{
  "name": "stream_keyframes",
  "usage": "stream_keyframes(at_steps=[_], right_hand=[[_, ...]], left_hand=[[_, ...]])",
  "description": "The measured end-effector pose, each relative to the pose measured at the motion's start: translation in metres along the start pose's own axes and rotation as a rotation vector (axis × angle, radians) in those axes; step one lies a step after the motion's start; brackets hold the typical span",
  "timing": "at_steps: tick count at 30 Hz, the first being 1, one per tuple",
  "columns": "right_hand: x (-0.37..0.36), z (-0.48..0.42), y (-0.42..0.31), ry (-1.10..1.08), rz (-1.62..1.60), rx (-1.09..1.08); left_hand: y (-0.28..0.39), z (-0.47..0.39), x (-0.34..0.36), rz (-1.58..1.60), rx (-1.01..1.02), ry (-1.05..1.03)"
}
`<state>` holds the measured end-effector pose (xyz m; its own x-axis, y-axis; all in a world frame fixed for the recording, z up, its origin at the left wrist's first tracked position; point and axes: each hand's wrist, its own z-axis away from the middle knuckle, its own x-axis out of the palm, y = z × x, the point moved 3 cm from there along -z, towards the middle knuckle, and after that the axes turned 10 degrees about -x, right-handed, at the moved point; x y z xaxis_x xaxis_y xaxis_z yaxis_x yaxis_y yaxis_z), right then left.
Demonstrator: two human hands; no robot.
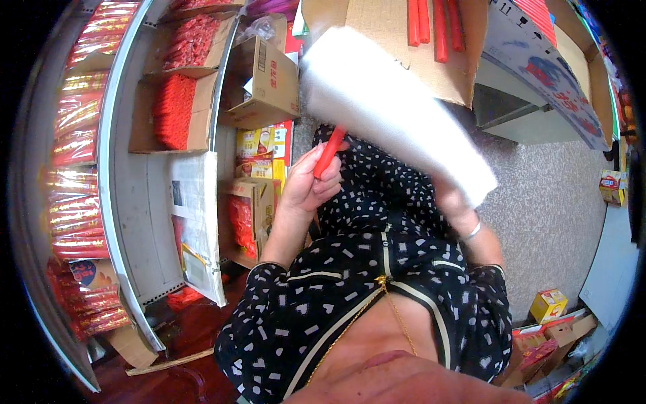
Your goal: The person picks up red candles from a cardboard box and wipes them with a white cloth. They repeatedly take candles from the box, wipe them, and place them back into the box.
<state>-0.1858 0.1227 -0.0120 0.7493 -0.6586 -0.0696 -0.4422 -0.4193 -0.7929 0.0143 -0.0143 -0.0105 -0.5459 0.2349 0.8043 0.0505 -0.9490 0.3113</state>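
My left hand (315, 177) is closed around a red candle-like stick (330, 151), held tilted in front of my lap. The upper end of the stick meets the lower edge of a large white sheet (383, 106); whether it touches cannot be told. My right hand (451, 197) grips the near right end of this sheet, and its fingers are partly hidden behind it. The sheet is blurred, so its material is unclear. Beyond it, several similar red sticks (440, 33) lie on a brown cardboard surface (373, 20).
At left, metal shelves (113, 166) hold packed red bundles (78, 116) and a carton of red sticks (174, 111). An open cardboard box (262, 83) stands beside them. A printed carton (550, 81) is at upper right. A yellow box (548, 305) sits at lower right, near the speckled floor (540, 217).
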Motion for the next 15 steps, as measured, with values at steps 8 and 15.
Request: stream_keyframes(at_steps=[8, 15], right_hand=[[-0.011, -0.017, 0.007, 0.194, 0.096, 0.162], [0.005, -0.003, 0.011, 0.092, 0.103, 0.105]], left_hand=[[-0.004, 0.001, -0.007, 0.009, -0.014, 0.025], [-0.005, -0.004, -0.002, -0.027, -0.009, -0.027]])
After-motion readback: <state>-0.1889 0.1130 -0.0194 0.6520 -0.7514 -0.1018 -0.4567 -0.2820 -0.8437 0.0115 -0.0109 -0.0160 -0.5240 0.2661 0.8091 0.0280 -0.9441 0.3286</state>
